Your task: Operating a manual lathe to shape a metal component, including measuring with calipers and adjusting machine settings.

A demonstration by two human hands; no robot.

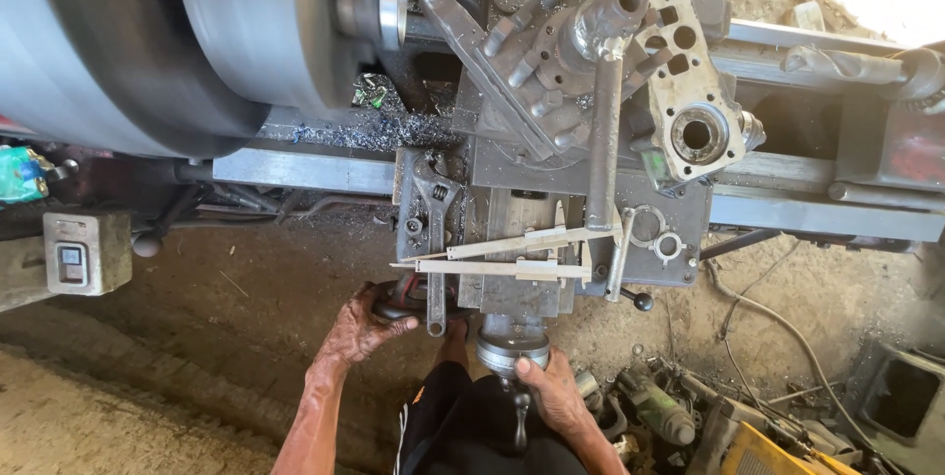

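Left hand (359, 325) grips handwheel (406, 300), right hand (551, 394) grips crank dial (512, 349)

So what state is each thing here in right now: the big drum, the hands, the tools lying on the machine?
Large grey metal cylinder: spinning, blurred.
Left hand: gripping the dark round handwheel.
Right hand: on the silver dial knob, closed around it.
Two steel calipers: lying flat on the carriage, untouched.
Grey adjustable wrench: lying on the carriage, untouched.
Grey switch box: mounted at the left, setting unreadable.
Blue metal shavings: scattered on the lathe bed.
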